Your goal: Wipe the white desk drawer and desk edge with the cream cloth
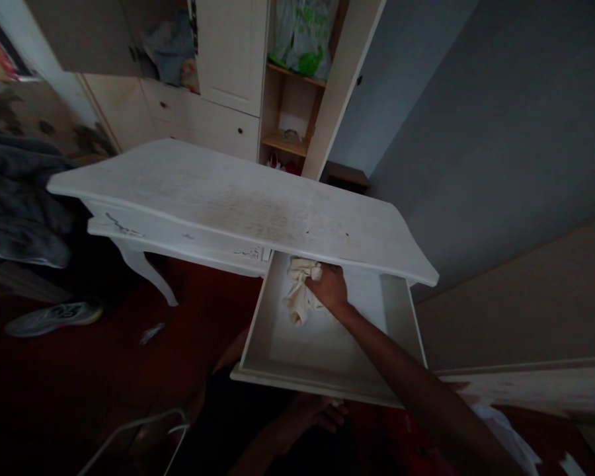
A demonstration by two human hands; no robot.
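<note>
A cream cloth (300, 297) lies crumpled inside the pulled-out drawer (258, 370) of a white table. My right hand (330, 287) reaches over the drawer front and has its fingers closed on the cloth, pressing it near the drawer's back left part. Below the drawer front, in shadow above my lap, is my left hand (315, 416). Its fingers look curled, with a small pale spot by the fingertips that is too dark to name.
The white table top (203, 178) has dark smudges and worn patches. Behind it stand a cream wardrobe (233, 59) and shelves with a plastic bag (305, 39). Grey fabric (20, 205) hangs at left above a shoe (54, 317) on the red floor. A wall rises at right.
</note>
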